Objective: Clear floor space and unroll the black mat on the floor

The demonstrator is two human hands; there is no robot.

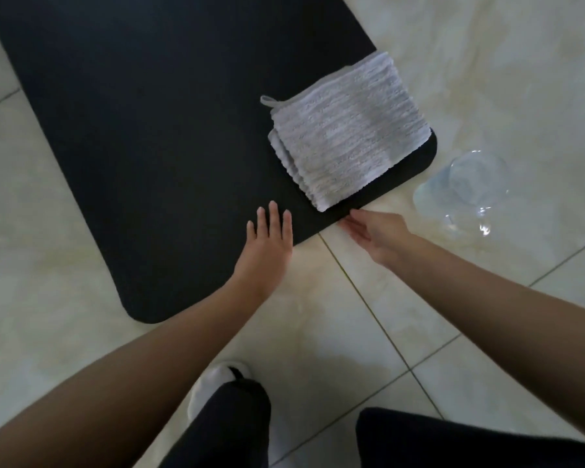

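Observation:
The black mat (142, 136) lies flat and unrolled on the tiled floor, running from the top left down to its rounded near end. A folded grey towel (345, 130) rests on the mat's near right corner. My left hand (267, 244) is open, fingers spread, palm down on the mat's near edge. My right hand (375, 234) is open too, its fingertips touching the mat's edge just below the towel. Neither hand holds anything.
A clear plastic water bottle (466, 190) lies on the floor just right of the mat's corner. My legs in dark trousers (230, 423) and a white slipper (217, 380) are at the bottom. Pale glossy tiles (487, 62) surround the mat.

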